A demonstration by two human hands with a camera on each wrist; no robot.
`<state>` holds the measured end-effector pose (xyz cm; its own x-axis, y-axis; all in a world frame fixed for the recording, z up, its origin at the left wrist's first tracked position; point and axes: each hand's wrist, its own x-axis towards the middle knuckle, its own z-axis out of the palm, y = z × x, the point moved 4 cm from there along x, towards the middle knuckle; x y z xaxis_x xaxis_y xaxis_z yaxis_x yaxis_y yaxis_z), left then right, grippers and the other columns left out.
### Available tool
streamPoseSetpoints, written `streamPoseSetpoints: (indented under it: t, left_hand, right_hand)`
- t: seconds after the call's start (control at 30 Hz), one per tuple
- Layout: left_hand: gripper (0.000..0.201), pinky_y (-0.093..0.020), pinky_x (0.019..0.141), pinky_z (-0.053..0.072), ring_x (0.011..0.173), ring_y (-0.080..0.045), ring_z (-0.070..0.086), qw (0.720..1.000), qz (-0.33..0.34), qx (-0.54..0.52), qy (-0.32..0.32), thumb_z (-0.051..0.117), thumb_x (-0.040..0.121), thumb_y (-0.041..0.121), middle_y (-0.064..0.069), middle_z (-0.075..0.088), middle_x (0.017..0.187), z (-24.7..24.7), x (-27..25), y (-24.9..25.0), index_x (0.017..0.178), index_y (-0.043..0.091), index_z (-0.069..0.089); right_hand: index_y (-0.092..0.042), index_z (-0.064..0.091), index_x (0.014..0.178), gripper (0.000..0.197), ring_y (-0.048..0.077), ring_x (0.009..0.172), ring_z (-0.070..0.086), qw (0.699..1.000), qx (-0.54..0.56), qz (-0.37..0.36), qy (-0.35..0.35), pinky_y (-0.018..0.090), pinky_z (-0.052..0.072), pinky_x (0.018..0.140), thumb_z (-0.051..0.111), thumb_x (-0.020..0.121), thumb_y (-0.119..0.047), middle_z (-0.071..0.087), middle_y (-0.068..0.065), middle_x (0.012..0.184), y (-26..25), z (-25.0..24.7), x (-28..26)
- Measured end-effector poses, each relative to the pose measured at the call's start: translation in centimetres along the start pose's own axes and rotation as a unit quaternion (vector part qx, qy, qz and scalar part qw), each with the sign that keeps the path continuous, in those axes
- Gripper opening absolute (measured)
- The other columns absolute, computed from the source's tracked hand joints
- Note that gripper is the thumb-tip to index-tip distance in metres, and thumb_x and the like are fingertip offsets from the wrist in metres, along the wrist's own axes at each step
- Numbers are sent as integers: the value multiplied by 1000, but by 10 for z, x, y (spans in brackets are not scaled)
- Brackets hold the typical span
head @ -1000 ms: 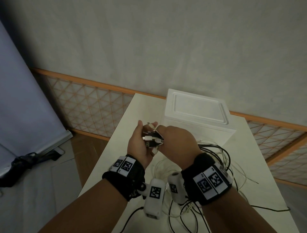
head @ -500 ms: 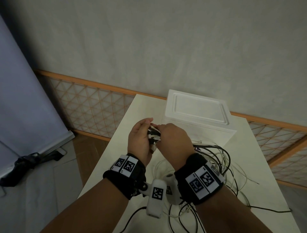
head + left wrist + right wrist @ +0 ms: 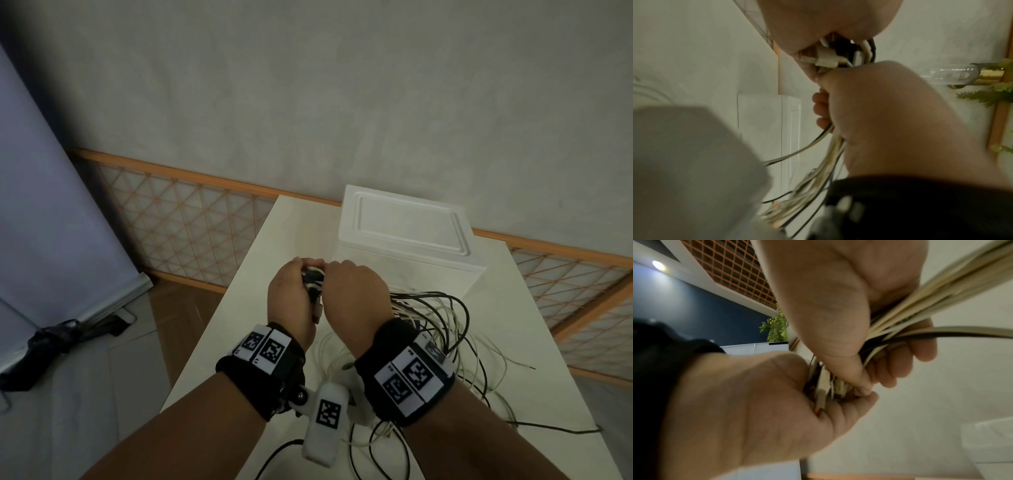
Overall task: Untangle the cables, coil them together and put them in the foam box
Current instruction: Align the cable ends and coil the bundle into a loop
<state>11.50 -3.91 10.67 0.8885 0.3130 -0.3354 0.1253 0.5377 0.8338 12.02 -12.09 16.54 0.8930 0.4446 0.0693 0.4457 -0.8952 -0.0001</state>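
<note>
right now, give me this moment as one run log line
left hand: grips plug ends | right hand: grips cables | foam box: lid on | coiling: not done

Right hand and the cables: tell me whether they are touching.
Touching. The right wrist view shows the right hand with thumb and fingers curled round the bundle of cables; the left hand cups the plug ends.

Foam box [image 3: 407,246]: on the tabletop [image 3: 274,246], at its far end, lid on.
Hands: left hand [image 3: 291,301] and right hand [image 3: 356,294] side by side, before the box.
Cables [image 3: 442,325]: ends bunched between both hands, loops trailing right onto the tabletop.
</note>
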Motion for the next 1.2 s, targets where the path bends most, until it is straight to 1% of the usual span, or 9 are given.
streamPoseSetpoints:
  t: [0.27,0.37,0.47,0.57,0.73,0.87,0.93,1.1,1.2]
  left_hand:
    - [5,-34,62,49,73,-11,64,977,135,161,-26,58,94,28,2,66,98,-1,7,21,96,24,57]
    - [63,-55,112,24,133,-14,36,774,277,549,-153,73,77,32,5,45,137,-4,8,34,133,28,43]
    - [104,-67,110,-12,148,-17,4,518,294,772,-223,73,67,46,3,26,154,-2,4,21,151,27,14]
    - [100,-71,106,-11,149,-20,-4,418,336,824,-183,69,66,61,1,15,160,2,4,17,147,23,26]
    - [128,-63,113,-11,148,-16,7,526,247,777,-242,72,55,74,4,36,152,7,0,11,152,19,9]
    - [81,-46,112,28,106,-17,61,587,307,715,-224,72,75,35,3,67,111,6,9,6,144,24,31]
    - [57,-35,83,49,79,-19,63,621,316,683,-221,65,78,20,1,67,87,3,9,3,131,20,45]
    - [57,-33,68,47,84,-27,63,588,323,706,-226,56,81,14,-6,67,95,0,19,-3,135,15,38]
    - [50,-30,72,47,87,-24,63,624,307,689,-202,56,82,16,-2,67,97,-16,31,6,131,21,48]
  right_hand:
    - [-15,42,80,16,21,71,50,999,22,3,-29,30,35,60,39,95,-18,38,-5,70,17,22,12]
    - [-14,52,87,14,23,81,61,998,1,18,-53,29,40,62,41,95,-19,51,-3,77,28,26,14]
    - [-9,58,100,21,24,91,62,996,-37,-33,-78,30,41,66,40,96,-17,62,5,101,23,30,11]
    - [-7,61,104,23,24,97,62,992,-32,-68,-96,29,37,70,41,96,-15,63,7,108,13,36,9]
    - [-7,62,109,23,24,104,61,985,-50,-82,-142,29,40,75,44,96,-14,63,7,115,16,38,10]
    - [-6,64,102,19,25,98,62,984,-53,-86,-149,29,37,70,47,93,-12,65,8,102,11,33,11]
    - [-6,62,95,16,26,88,62,982,-57,-92,-156,29,37,67,48,90,-12,60,5,86,12,31,13]
    - [-13,44,73,17,18,67,49,977,52,-79,-193,25,35,53,60,76,-16,47,-2,71,26,37,7]
    - [-12,57,83,17,21,77,55,978,100,-49,-177,29,42,62,63,77,-26,55,1,80,48,37,2]
